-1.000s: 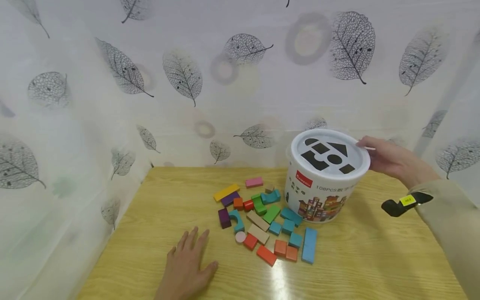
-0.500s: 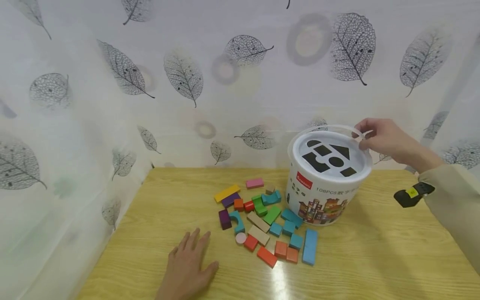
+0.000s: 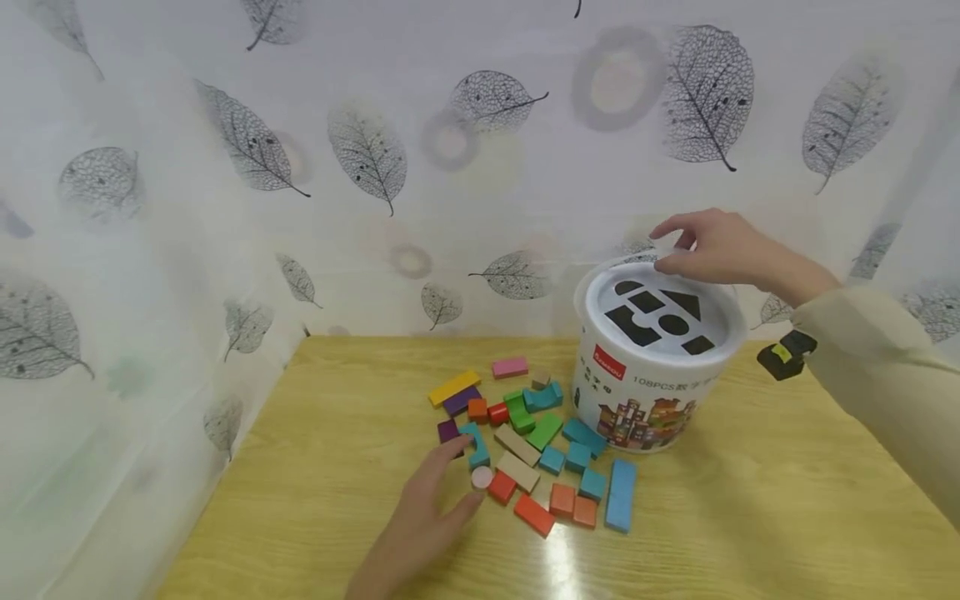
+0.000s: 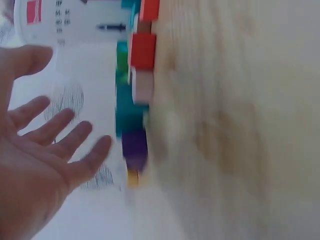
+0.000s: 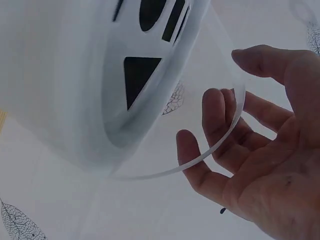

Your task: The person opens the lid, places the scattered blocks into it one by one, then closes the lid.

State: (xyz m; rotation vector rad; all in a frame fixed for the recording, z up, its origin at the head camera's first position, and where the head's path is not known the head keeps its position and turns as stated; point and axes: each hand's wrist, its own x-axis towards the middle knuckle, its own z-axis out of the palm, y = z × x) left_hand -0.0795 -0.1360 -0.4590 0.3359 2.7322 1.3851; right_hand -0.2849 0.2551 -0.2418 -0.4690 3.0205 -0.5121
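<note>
Head view has the tub upright on the tabletop, lid on, hiding part of the back edge. Loose blocks lie to its front and left, the nearest just beside its base. Open room runs from the blocks to the left edge, and right of the tub beneath the sleeve. The left hand reaches over the blocks' near left side, thumb and fingers well apart, holding nothing, the pink disc showing between their tips. Left wrist view adds a visible gap between fingertips and blocks. The right hand is above the lid's back right rim; right wrist view alone shows the handle crossing its loosely bent fingers, thumb apart from it; whether it bears on them I cannot tell.
</note>
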